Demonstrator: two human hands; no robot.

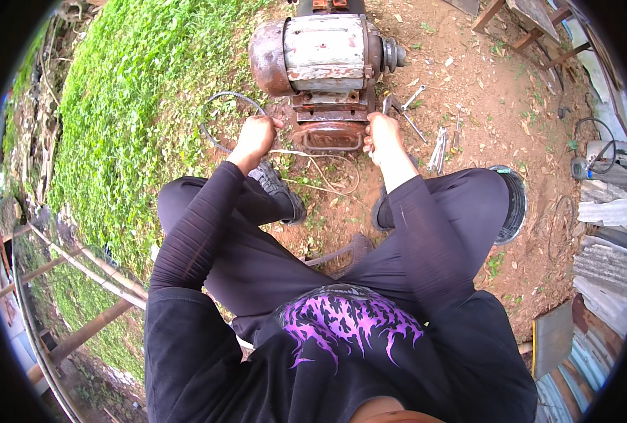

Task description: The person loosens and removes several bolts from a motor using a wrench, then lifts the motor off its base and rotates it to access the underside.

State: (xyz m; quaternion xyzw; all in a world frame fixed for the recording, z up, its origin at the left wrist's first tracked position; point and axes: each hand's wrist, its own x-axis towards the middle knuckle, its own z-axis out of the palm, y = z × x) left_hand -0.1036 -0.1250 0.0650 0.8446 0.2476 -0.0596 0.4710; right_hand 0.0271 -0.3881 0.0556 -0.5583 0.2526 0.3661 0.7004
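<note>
A worn electric motor (331, 55), with flaking white paint and a rusty end cover, sits on a rusty metal base (331, 113) in front of me. My left hand (255, 137) is closed just left of the base; what its fingers hold, if anything, is hidden. A dark braided cable (207, 130) loops behind that hand. Beside the base's right edge, my right hand (384, 134) is closed, with a bit of metal showing at its lower side that I cannot make out. A pale cord (320, 166) curls on the ground between my shoes.
Several wrenches (437, 151) and a screwdriver (456, 135) lie on the dirt at right, with another wrench (413, 96) farther up. A dark round tub (514, 204) stands beside my right knee. Corrugated sheets (606, 264) line the right side; grass (123, 92) covers the left.
</note>
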